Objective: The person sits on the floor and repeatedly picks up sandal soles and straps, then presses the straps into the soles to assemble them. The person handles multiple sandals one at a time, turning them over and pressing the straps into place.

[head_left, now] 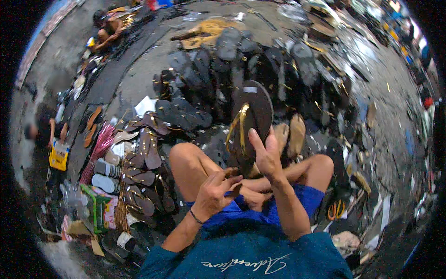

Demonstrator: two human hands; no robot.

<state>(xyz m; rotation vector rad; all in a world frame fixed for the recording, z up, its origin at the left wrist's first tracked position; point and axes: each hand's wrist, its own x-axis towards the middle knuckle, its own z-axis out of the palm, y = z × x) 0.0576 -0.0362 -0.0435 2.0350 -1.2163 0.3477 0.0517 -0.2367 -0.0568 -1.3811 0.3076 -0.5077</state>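
My right hand grips a dark brown flip-flop near its lower end, thumb on the footbed. The flip-flop stands upright before me, its gold straps to the left and a small pale label near its top. Just below and left of it is my left hand, fingers bent and drawn together. Whatever those fingers hold, if anything, is too small to make out. Beyond the held flip-flop, many dark sandals are set out in an arc on the ground.
Brown sandals and a bundle of pink strips lie at my left, beside a green-framed container. Two tan sandals are near my right knee. Another person sits at the far left. Scraps litter the ground at right.
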